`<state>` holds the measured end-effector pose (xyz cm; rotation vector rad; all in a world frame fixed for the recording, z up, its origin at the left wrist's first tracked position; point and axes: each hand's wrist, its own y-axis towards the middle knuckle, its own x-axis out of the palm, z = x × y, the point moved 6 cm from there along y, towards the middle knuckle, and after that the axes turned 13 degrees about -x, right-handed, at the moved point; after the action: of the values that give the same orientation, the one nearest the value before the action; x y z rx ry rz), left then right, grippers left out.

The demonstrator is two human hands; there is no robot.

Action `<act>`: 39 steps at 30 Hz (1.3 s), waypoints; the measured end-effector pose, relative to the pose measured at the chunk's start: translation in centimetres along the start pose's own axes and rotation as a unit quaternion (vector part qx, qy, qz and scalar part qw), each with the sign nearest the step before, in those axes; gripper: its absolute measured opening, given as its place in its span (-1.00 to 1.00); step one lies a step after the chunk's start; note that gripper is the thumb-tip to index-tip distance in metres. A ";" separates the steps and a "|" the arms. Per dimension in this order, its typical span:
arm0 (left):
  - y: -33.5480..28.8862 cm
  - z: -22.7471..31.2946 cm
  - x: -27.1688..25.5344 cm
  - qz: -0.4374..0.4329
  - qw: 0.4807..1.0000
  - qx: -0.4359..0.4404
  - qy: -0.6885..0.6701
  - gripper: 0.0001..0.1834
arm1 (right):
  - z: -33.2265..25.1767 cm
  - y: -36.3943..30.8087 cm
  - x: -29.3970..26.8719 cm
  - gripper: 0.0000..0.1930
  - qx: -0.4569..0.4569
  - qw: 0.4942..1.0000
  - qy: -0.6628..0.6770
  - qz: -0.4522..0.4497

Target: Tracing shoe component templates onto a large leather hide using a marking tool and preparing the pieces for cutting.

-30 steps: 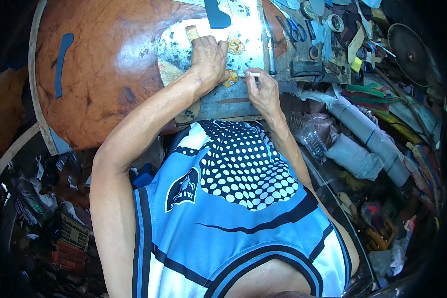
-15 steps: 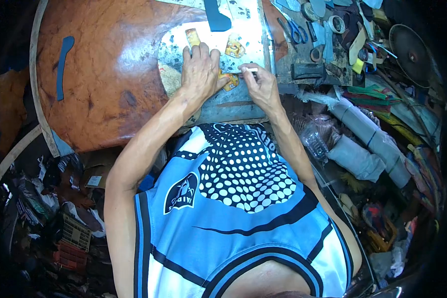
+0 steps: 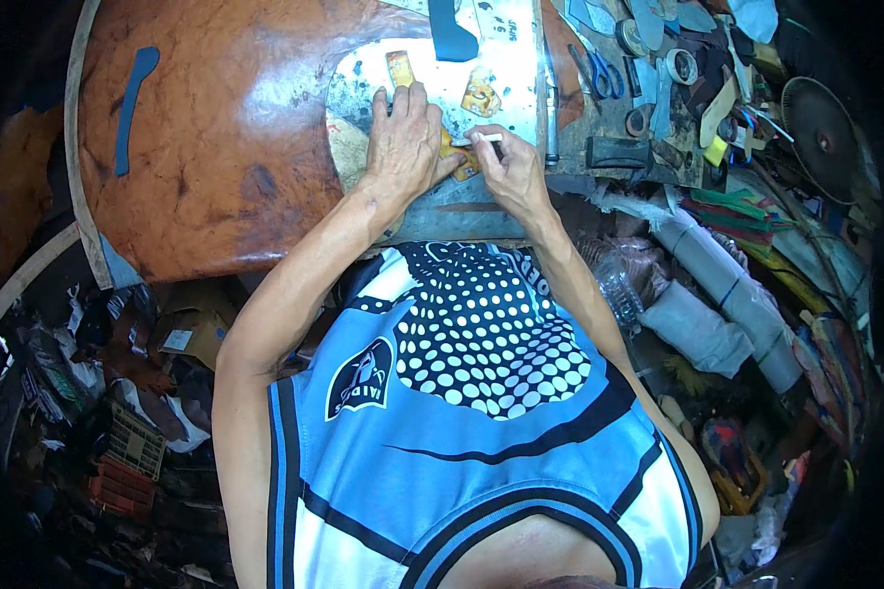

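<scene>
My left hand [image 3: 400, 142] lies flat with its fingers stretched out, the thumb pressing on a yellow-brown patterned piece [image 3: 469, 170] on a pale, spotted work sheet [image 3: 521, 83]. The hand hides part of that piece. Pinched in my right hand [image 3: 517, 179] is a thin white pen-like tool [image 3: 489, 137]. It points left, and its tip is at the patterned piece, close to my left thumb. A second patterned piece [image 3: 481, 94] lies just beyond my right hand. Past my left fingertips is a small yellow-brown strip [image 3: 400, 67].
Brown leather [image 3: 196, 196] covers the table's left, with a blue strip [image 3: 135, 110] on it. A dark blue piece [image 3: 452, 37] lies at the far edge. Blue-handled scissors [image 3: 607, 79], a tape roll [image 3: 682, 67], a black block [image 3: 619, 152] and a round fan [image 3: 821, 137] are at right.
The view has shifted slightly. My right hand has brought the tool leftward, closer to my left thumb and over the patterned piece. My left hand stays pressed in place.
</scene>
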<state>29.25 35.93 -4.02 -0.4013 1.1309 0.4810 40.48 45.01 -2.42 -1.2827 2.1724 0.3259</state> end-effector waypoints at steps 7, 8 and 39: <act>0.0 0.2 0.0 -0.014 1.000 -0.002 0.006 -0.25 | 0.9 0.0 0.1 -0.75 -0.039 0.998 0.028 0.027; 0.0 0.2 -0.1 -0.014 1.000 -0.001 0.006 -0.25 | 1.2 -0.2 0.0 -0.75 -0.034 0.996 0.058 0.057; 0.1 0.3 -0.2 -0.026 0.999 -0.006 0.018 -0.27 | 0.7 -0.8 -2.4 -0.82 -0.041 0.999 -0.027 0.021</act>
<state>29.31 36.15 -3.77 -0.4504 1.1504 0.4354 42.28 46.64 -1.46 -1.2594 2.1613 0.4650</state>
